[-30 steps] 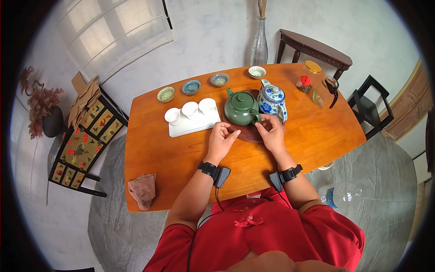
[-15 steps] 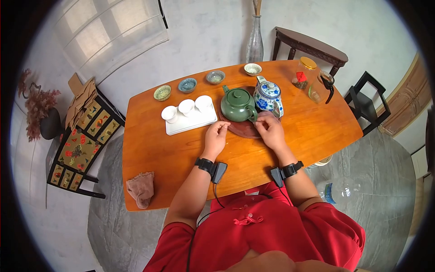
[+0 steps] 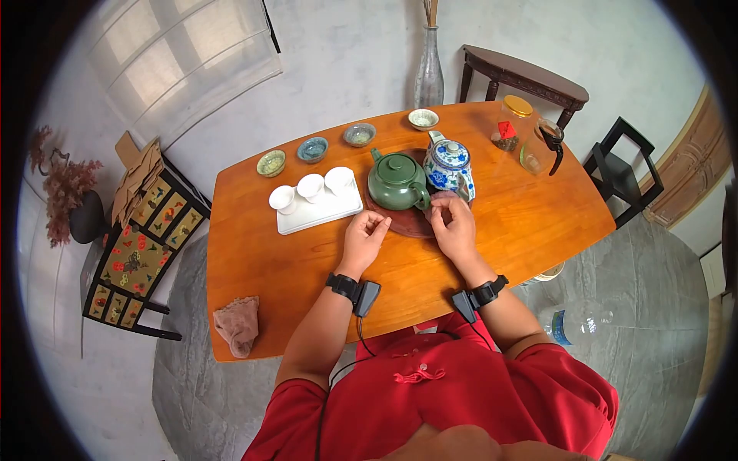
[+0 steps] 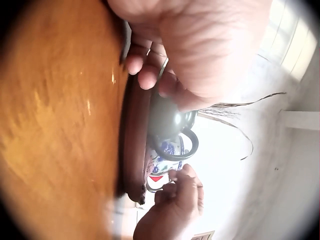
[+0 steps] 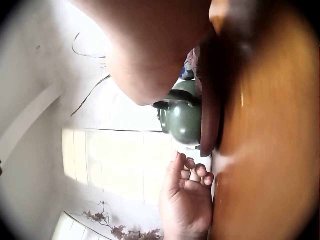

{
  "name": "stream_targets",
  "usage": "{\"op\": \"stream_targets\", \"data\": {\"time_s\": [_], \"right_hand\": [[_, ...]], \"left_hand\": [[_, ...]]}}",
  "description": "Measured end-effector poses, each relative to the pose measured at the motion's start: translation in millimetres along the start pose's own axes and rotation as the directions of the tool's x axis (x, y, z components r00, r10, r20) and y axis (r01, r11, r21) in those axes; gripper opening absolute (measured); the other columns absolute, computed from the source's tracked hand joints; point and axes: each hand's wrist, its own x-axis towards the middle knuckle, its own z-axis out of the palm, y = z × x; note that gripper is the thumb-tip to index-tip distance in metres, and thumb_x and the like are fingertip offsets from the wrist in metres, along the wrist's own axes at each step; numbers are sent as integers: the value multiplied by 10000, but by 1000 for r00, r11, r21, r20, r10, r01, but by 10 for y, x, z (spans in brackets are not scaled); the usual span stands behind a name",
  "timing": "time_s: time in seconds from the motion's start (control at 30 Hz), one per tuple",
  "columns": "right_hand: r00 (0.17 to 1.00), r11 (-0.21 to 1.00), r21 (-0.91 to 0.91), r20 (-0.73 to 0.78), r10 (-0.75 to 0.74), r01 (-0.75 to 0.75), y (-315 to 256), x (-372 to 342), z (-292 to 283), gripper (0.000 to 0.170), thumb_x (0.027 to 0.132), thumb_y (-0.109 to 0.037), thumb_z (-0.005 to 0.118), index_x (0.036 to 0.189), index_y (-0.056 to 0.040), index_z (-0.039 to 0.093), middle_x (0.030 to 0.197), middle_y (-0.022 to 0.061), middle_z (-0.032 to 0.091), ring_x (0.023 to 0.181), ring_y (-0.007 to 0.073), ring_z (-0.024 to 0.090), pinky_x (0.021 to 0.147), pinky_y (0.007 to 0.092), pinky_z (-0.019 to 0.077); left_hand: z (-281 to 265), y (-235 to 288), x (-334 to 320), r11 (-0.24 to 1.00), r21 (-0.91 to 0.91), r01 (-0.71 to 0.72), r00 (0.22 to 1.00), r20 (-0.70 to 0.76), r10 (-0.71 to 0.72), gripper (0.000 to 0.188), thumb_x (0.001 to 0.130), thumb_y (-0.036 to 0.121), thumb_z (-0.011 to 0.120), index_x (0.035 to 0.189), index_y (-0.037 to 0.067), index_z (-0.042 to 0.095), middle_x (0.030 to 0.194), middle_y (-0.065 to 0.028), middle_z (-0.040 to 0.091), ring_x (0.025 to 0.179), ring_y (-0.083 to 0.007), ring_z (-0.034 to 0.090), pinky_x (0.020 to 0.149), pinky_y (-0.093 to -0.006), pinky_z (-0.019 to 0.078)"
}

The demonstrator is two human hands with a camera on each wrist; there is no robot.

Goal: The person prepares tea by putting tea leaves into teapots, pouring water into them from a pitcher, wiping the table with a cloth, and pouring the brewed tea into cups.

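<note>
In the head view, a green teapot [image 3: 398, 182] stands beside a blue-and-white teapot [image 3: 449, 164] on a round reddish-brown tray [image 3: 409, 223]. My left hand [image 3: 363, 240] is left of the tray's near edge, its fingers loosely bent and holding nothing, as the right wrist view shows its palm [image 5: 186, 207]. My right hand [image 3: 455, 229] is by the tray's near right side, close to the green teapot's handle, with loosely bent fingers and nothing visible in them. In the right wrist view its fingertips are hidden. A pinkish thing [image 5: 195, 56] lies on the tray.
Three white cups stand on a white tray [image 3: 321, 218] at the left. Several small bowls line the far edge, including a blue one [image 3: 313, 149]. A yellow-lidded jar [image 3: 510, 124] and a glass pitcher [image 3: 536, 155] stand right. A cloth [image 3: 238, 326] lies front left.
The head view has shifted, moving the tabletop things slightly left. My right fingertips have moved off the green teapot's handle. My left thumb has come closer to its fingers.
</note>
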Motion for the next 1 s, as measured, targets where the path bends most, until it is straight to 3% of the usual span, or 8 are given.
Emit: {"op": "stream_targets", "data": {"time_s": [0.1,0.2,0.27,0.33,0.4,0.6,0.67,1.0], "right_hand": [[960,969,3,-136,-243,246,-91,-12,-10,128,806,-65,661,932,-54,642,762,80,622,669,233,602,626,328,474],[990,883,461,135,28,-88,-303,-234,87,105,872,-24,597,967,-61,622,738,-33,574,604,35,470,559,193,389],[942,747,640,330,-52,-183,-540,-321,178,118,883,-41,603,997,-64,625,765,-44,584,630,29,486,581,192,406],[548,541,515,829,-116,-665,-786,-371,168,105,911,-82,596,1006,-53,629,829,-7,635,649,60,537,591,227,450],[168,614,336,934,-315,-714,-1013,-435,184,126,940,-188,624,928,-64,642,782,-24,609,647,51,525,567,221,425],[-236,706,118,894,-382,-698,-1133,-833,530,245,945,-240,604,785,-55,593,610,-49,490,546,39,437,491,231,359],[-372,580,-47,808,-456,-813,-1035,-849,656,227,936,-237,618,809,-51,591,627,-54,495,542,35,426,487,218,338],[-354,539,46,707,-612,-841,-887,-531,584,278,916,-207,644,1111,-10,621,843,9,642,686,38,530,582,178,411]], "left_hand": [[-15,37,-26,1000,-10,10,1000,-2,-10,216,928,131,655,772,59,524,648,55,484,576,-25,417,518,-199,355],[-50,18,-17,998,23,-52,998,-25,53,322,942,128,640,686,98,446,609,69,428,544,-18,364,484,-204,302],[-66,-18,3,995,19,-101,993,-53,102,380,941,129,641,642,108,407,580,70,399,521,-20,339,465,-214,280],[-97,-36,21,996,-39,-84,993,-85,81,459,928,127,653,618,81,318,614,70,318,592,-36,265,492,-256,253],[-111,-42,19,998,-34,-57,994,-90,54,464,931,125,649,620,83,307,614,73,304,593,-35,256,491,-260,242],[-76,232,-65,997,81,-3,996,88,-4,435,921,178,668,608,76,382,598,77,339,587,-31,287,491,-247,263],[-82,136,-54,995,95,-6,992,129,-6,424,921,181,668,615,72,395,598,77,343,585,-33,289,492,-245,267],[-82,207,-28,990,138,16,974,221,-46,317,917,156,661,674,61,481,614,86,391,582,-22,320,497,-224,287]]}}
